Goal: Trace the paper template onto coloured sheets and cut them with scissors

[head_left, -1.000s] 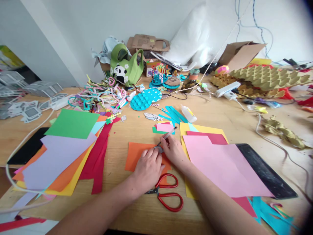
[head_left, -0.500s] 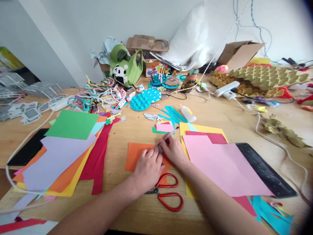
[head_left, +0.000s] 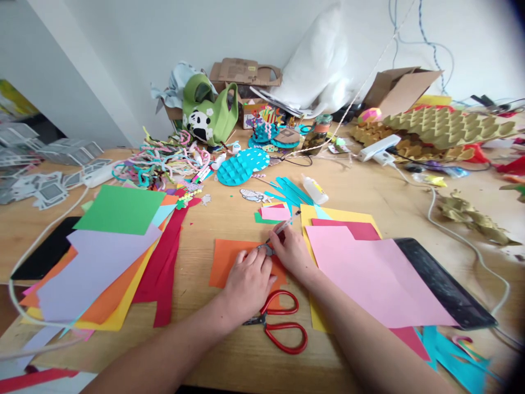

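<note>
An orange paper sheet lies flat. A small grey piece rests on its upper part. A slim pale pen slants beside it.

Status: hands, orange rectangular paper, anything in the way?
Left hand on orange rectangular paper, at small grey piece. Right hand gripping slim pale-barrelled pen. Red-handled metal scissors near left hand, clear of pen.

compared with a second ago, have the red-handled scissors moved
No, the red-handled scissors show no visible shift: they lie just left of the yellow sheet, as before.
</note>
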`<state>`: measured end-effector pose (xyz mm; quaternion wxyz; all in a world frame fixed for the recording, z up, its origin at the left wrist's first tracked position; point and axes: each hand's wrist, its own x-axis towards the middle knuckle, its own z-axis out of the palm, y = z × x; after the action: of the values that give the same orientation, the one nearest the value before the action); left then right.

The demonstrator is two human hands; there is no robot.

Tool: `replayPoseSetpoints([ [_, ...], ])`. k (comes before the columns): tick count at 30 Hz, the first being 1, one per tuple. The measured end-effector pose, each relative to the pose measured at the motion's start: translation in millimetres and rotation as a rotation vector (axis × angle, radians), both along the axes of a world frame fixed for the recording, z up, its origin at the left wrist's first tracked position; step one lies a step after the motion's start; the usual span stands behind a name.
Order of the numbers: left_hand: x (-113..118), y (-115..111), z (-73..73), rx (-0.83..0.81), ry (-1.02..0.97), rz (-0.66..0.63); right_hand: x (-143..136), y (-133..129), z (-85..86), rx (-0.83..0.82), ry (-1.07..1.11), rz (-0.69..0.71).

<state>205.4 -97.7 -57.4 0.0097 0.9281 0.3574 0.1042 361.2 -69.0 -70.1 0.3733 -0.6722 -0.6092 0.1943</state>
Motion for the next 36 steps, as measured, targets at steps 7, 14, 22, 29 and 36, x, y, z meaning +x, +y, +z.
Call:
replayPoseSetpoints([
  [7,-0.4,0.0,-0.1,-0.002,0.005,0.002,0.0,-0.7,1.6,0.0,-0.002,-0.002],
  [14,0.0,0.7,1.1,-0.001,0.01,-0.002,1.5,-0.7,2.3,-0.016,-0.005,-0.012],
  [22,-1.2,0.7,0.7,-0.034,-0.007,0.001,2.1,-0.6,3.5,-0.014,-0.018,-0.019],
  [29,-1.8,1.2,0.7,-0.044,-0.014,-0.001,2.8,-1.1,3.4,-0.016,-0.016,-0.013],
  [36,-1.3,1.2,1.9,-0.04,-0.011,-0.006,3.4,-2.4,4.4,-0.009,-0.037,-0.018],
])
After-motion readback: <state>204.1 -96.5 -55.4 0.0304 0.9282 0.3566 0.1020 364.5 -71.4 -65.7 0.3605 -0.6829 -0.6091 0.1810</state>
